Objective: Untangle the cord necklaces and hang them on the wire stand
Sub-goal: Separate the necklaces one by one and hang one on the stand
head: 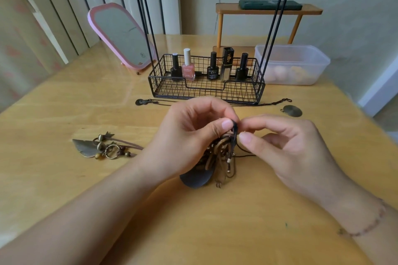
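A tangled bunch of cord necklaces [224,153], brown and black cords with small metal bits, hangs above the middle of the wooden surface [64,114], held up between both hands. The left hand [193,133] has its thumb and curled fingers pinched on the top of the bunch, where the black cords loop over. The right hand [286,146] pinches a thin black strand at the same knot, thumb and forefinger tips together right beside the left thumb. A dark leaf-shaped pendant [195,178] hangs at the bottom of the bunch, touching or almost touching the surface; which, I cannot tell. To the left lies a separate necklace with a metal feather pendant [86,147], rings and beads, its brown cords running toward the left hand. Beyond the hands stands the wire stand [206,84], a black mesh basket with tall thin rods rising from its two ends; five nail polish bottles [188,66] stand in it. A thin dark chain [269,103] lies along its front, with a round metal disc [292,111] near its right end. Behind are a pink mirror [120,36], a clear plastic box [293,64] and a small wooden shelf [269,9].
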Available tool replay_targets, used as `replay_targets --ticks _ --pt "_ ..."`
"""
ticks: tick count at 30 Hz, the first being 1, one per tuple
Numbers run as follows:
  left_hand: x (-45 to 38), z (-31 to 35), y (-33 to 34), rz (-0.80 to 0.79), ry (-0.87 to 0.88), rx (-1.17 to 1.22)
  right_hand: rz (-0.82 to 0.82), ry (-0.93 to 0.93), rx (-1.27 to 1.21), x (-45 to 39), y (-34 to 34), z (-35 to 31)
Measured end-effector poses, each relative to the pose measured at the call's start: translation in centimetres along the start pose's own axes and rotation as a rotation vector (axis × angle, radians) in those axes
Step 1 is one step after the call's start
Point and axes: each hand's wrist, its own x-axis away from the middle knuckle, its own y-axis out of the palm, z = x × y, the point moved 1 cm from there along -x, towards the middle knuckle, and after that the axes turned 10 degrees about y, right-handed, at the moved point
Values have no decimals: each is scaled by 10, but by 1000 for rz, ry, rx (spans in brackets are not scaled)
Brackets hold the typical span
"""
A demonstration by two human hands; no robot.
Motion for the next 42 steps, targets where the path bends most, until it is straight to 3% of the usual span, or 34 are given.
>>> replay_targets --ticks 3,9,16,21,27,32,38,42 --pt "0 0 0 0 67 -124 -14 24 -76 0 1 -2" --pt "1 -1 1 -23 79 -135 -28 45 -139 -1 0 -4" --pt "-1 -2 -7 43 -16 94 -57 53 -275 -2 -5 -8" --pt "1 1 -6 0 -28 175 -75 56 -298 -1 -4 -10" --pt "1 4 -3 -63 -27 36 -34 40 -273 -1 -3 -9" --pt "1 1 -6 -16 -23 4 -10 73 -277 -1 -5 -8" --pt "1 -1 -4 -10 -26 4 50 48 107 0 -5 -2" --pt "2 -2 1 -28 -39 92 100 -55 34 1 -6 -5"
